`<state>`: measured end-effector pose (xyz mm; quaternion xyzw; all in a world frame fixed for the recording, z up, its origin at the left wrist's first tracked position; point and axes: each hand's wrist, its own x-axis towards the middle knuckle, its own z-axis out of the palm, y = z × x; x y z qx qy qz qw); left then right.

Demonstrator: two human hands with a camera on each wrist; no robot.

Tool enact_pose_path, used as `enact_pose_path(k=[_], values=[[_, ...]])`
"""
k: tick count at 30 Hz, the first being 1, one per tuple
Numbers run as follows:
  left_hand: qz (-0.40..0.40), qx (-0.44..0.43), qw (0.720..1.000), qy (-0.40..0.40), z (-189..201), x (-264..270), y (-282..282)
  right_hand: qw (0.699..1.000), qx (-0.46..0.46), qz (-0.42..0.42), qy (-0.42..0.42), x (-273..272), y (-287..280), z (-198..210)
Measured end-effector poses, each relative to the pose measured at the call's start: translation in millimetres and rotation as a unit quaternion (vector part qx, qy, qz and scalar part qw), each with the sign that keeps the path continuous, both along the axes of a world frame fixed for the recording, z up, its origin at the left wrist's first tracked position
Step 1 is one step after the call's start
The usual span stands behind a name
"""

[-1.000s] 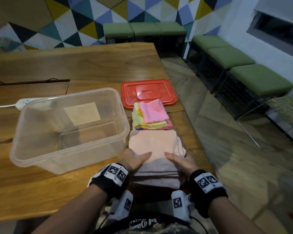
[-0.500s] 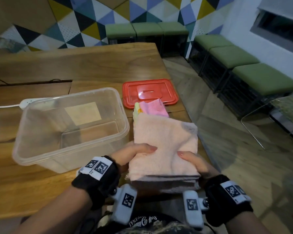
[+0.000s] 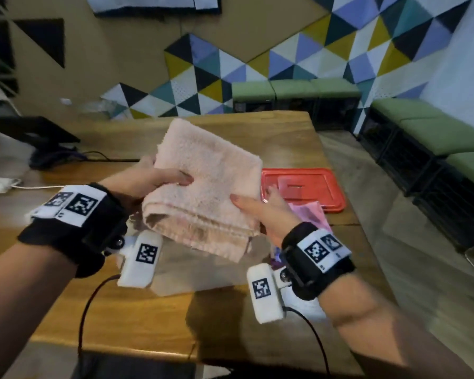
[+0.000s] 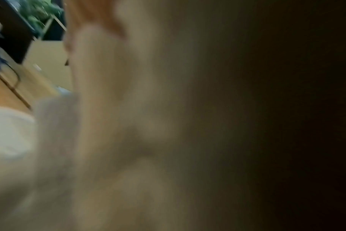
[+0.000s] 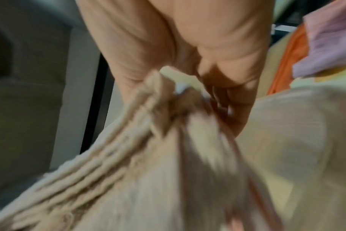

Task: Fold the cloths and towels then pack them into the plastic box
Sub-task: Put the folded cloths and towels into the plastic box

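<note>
Right now I hold a folded pink towel (image 3: 203,187) up in the air above the wooden table (image 3: 137,318), one hand on each side. My left hand (image 3: 145,179) grips its left edge, thumb lying across the top face and fingers curled underneath. My right hand (image 3: 266,212) grips the right edge the same way, thumb on top and fingers tucked below. The towel is folded into a thick, layered rectangle, its stacked edges facing me and sagging a little at the near corner. Under my right wrist, a small pile of folded cloths (image 3: 309,217) peeks out, pink on top, resting on the table just beside a red lid (image 3: 301,187) that lies flat near the table's far right edge. The plastic box is not clearly in view from my head; the towel and my arms cover the spot beneath them, so I cannot say where it stands. The left wrist view is too blurred and dark to add anything. The right wrist view shows my fingers clamped on the towel's layered edge (image 5: 168,140). As I judge it, the folding looks done for this towel and for the small pile, while the packing remains: nothing is visibly in the box, and the lid is off.
</note>
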<state>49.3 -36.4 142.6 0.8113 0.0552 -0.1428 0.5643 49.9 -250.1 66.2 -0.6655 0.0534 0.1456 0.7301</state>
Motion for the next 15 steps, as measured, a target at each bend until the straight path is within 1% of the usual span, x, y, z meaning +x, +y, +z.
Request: enact_pose_path(k=[1,2,3,4,5,6,7,9,11,13,15], values=[[0.004,0.032,0.999,0.008,-6.3,6.1,6.6,0.995,-0.096,-0.001,-0.023,5.1,6.5,-2.7],[0.038,0.060,0.997,0.013,-15.3,9.6,10.4,0.982,-0.184,0.007,-0.052,7.5,11.0,-5.2],[0.075,0.092,0.992,0.032,-24.9,12.3,13.4,0.968,-0.237,0.020,-0.084,8.1,13.9,-7.5],[0.101,0.121,0.986,0.046,-38.5,17.9,19.8,0.958,-0.262,0.032,-0.112,7.2,15.7,-10.0],[0.111,0.145,0.980,0.073,-52.2,22.7,23.4,0.951,-0.276,0.046,-0.130,5.5,17.3,-12.9],[0.101,0.177,0.974,0.102,-62.5,24.7,24.5,0.943,-0.294,0.068,-0.139,2.1,18.6,-16.1],[0.073,0.221,0.966,0.116,-74.4,29.7,29.1,0.933,-0.317,0.098,-0.143,-0.4,20.2,-20.8],[0.014,0.317,0.941,0.114,-86.0,39.6,33.1,0.908,-0.357,0.164,-0.148,-6.2,23.1,-29.1],[-0.020,0.398,0.912,0.099,-84.9,46.4,29.6,0.882,-0.392,0.213,-0.151,-9.7,26.0,-36.9],[-0.035,0.451,0.888,0.078,-82.3,52.5,28.4,0.867,-0.417,0.222,-0.158,-11.5,28.6,-41.9],[-0.055,0.508,0.857,0.067,-85.9,56.7,28.5,0.862,-0.425,0.213,-0.176,-12.6,32.0,-44.9]])
